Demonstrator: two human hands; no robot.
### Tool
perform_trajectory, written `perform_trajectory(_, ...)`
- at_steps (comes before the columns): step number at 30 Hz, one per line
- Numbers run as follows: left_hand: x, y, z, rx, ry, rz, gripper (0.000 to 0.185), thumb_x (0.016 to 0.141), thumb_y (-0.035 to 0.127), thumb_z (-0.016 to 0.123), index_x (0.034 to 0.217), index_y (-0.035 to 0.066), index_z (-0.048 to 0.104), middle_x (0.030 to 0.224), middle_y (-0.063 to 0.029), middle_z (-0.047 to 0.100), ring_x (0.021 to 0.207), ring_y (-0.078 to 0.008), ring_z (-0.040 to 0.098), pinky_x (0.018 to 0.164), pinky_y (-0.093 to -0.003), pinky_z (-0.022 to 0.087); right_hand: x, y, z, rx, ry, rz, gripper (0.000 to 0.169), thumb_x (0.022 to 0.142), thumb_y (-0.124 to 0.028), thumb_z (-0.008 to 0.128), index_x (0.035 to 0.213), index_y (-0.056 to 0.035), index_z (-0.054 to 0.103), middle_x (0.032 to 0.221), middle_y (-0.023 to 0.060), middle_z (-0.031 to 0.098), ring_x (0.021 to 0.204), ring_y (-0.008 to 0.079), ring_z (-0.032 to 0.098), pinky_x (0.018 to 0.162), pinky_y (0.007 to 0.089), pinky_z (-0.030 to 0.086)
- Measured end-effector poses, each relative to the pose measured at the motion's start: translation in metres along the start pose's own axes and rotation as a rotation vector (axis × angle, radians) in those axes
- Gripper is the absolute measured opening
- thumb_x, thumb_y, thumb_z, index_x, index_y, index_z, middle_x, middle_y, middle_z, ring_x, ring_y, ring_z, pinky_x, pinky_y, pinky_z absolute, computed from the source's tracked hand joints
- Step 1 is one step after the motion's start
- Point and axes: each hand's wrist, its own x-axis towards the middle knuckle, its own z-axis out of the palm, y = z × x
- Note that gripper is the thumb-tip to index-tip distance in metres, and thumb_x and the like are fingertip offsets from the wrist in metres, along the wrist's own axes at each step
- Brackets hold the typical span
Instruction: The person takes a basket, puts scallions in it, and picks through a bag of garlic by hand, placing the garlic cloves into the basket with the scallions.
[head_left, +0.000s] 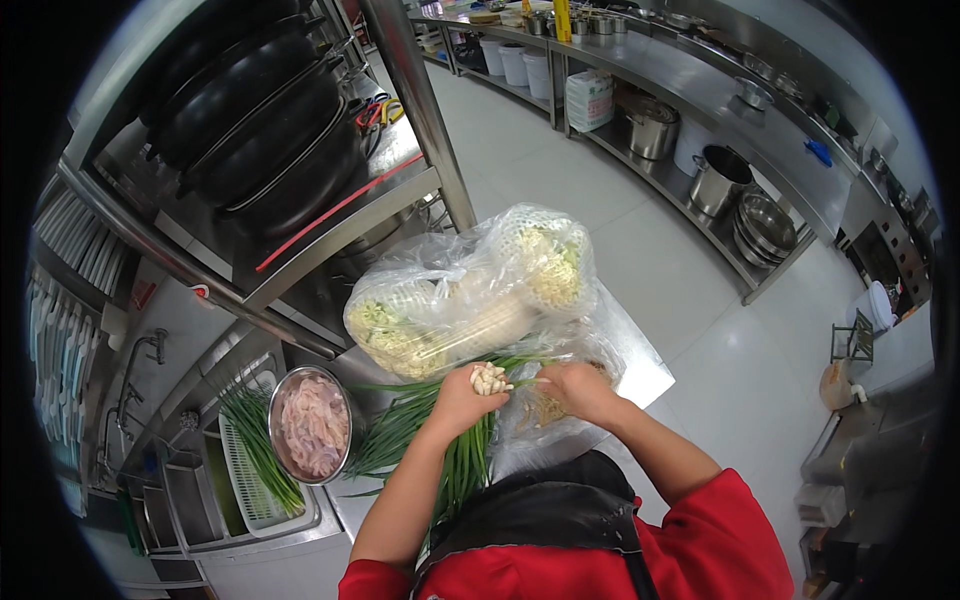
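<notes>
My left hand (466, 399) grips a bunch of green stalks by their pale root ends (490, 379), the long green leaves (469, 457) hanging toward my apron. Just to the right, my right hand (576, 391) pinches the end of a thin pale-green stalk between its fingers. Below and beside that hand lies a clear plastic bag (536, 431) with brownish root scraps. More long green leaves (405, 416) spread on the steel table (637, 360) to the left. Behind both hands lies a clear plastic bag of cauliflower (551, 274) in foam netting.
A steel bowl of raw pale meat (315, 427) stands at the left. Beyond it, a white plastic basket (251, 480) holds more green stalks by the sink. A steel rack (450, 165) with black pans (262, 135) rises at the upper left. Steel counters run along the far right.
</notes>
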Motion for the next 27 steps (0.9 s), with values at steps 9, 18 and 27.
perform_trajectory(9,0.001,0.02,0.006,0.164,-0.143,-0.079,0.029,0.065,0.009,0.078,0.088,0.001,0.064,0.082,-0.0032,0.066,0.073,-0.0102,0.06,0.07,-0.0268,0.049,-0.004,-0.046,-0.019,0.078,0.038,-0.124,0.014,0.086,-0.015,0.061,0.094,-0.0027,0.063,0.081,0.0142,0.063,0.077,0.0336,0.061,0.068,0.0405,0.048)
perform_trajectory(18,0.002,0.017,0.006,0.211,-0.119,-0.078,0.03,0.064,0.011,0.079,0.086,0.001,0.063,0.079,-0.0044,0.066,0.071,-0.0111,0.059,0.068,-0.0281,0.049,-0.007,-0.051,-0.032,-0.332,0.045,-0.335,0.017,0.077,-0.014,0.062,0.091,-0.0039,0.058,0.075,0.0102,0.058,0.074,0.0283,0.06,0.064,0.0387,0.049)
perform_trajectory(27,0.0,0.019,0.007,0.284,-0.12,-0.044,0.03,0.064,0.013,0.079,0.086,0.001,0.063,0.079,-0.005,0.066,0.071,-0.0114,0.059,0.068,-0.0284,0.049,-0.005,-0.04,-0.024,-0.32,-0.12,-0.229,0.014,0.082,-0.015,0.057,0.088,-0.0026,0.058,0.075,0.0095,0.059,0.071,0.0229,0.06,0.061,0.0351,0.049)
